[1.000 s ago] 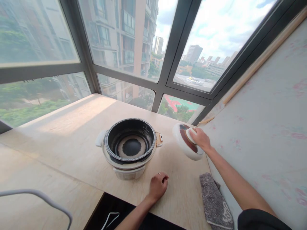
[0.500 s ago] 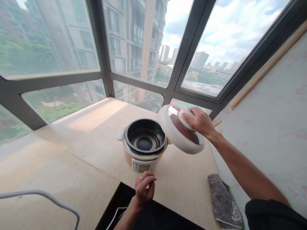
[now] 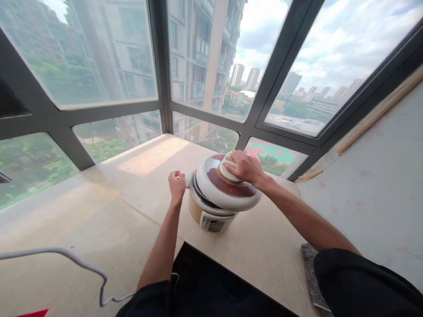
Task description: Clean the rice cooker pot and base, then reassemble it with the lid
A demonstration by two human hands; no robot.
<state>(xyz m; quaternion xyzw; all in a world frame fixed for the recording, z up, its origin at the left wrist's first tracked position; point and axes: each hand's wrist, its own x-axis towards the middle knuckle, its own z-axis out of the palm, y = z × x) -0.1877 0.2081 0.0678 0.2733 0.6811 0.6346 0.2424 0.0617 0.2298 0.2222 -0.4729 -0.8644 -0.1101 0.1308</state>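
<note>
A beige and white cooker point(image 3: 211, 218) stands on the pale wooden surface, its control panel facing me. My right hand point(image 3: 243, 166) is wrapped round the knob of the white lid point(image 3: 228, 200), which has a dark red centre. The lid is tilted over the pot, its right side lower, and a gap shows the black inner pot point(image 3: 201, 193) at the left. At the cooker's left side, my left hand point(image 3: 177, 182) has its fingers closed at the white side handle point(image 3: 188, 180).
A grey cable point(image 3: 66, 252) runs across the wooden surface point(image 3: 132, 237) at the left. A dark panel point(image 3: 211, 281) lies at the front edge. The grey-brown cloth point(image 3: 310, 273) is beside the right wall. Windows surround the far side.
My right hand has brought the lid left, over the pot. My left hand has moved up from in front of the cooker to its left handle. The view has shifted left.
</note>
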